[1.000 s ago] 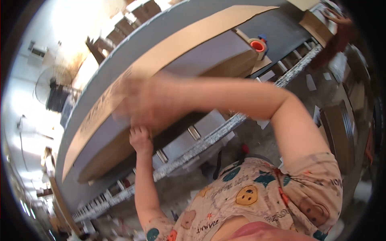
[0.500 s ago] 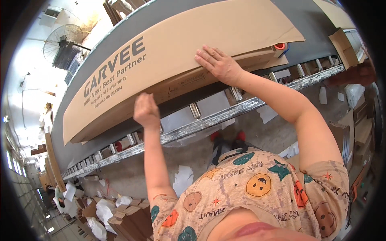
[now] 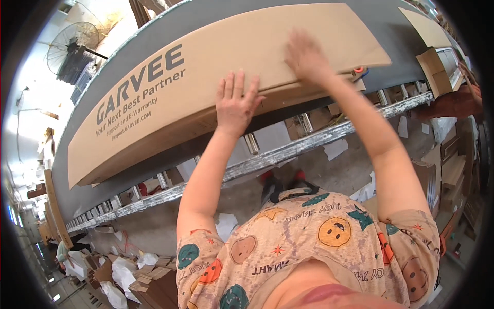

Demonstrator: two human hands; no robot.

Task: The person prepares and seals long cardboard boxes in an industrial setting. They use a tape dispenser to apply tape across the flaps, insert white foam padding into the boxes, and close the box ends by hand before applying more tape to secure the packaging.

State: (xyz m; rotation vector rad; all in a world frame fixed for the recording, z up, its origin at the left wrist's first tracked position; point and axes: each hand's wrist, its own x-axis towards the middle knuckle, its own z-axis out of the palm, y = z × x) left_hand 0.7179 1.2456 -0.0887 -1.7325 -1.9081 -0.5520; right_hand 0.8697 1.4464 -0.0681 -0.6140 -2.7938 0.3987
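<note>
A long, flat brown cardboard box (image 3: 262, 41) with dark printing lies across the grey conveyor belt (image 3: 74, 154) in front of me. My left hand (image 3: 236, 103) rests flat on its near edge, around the middle, with the fingers spread. Over the right half of the box's top is my right hand (image 3: 309, 56), blurred by motion, its fingers stretched out and nothing in it; whether it touches the cardboard I cannot tell. Beneath the lid's right end a small orange-red and blue item (image 3: 358, 70) pokes out, its kind unclear.
A scuffed metal rail (image 3: 257, 164) with short rollers runs along the belt's near side. An open carton (image 3: 435, 69) stands at the right. Stacked flattened cardboard (image 3: 154, 283) is at the lower left, and a large fan (image 3: 72, 49) stands beyond the belt.
My left hand has moved right and up from the box's near side onto its top, its fingers now spread. The right hand has shifted right and farther over the top. The lid's right end sits lower.
</note>
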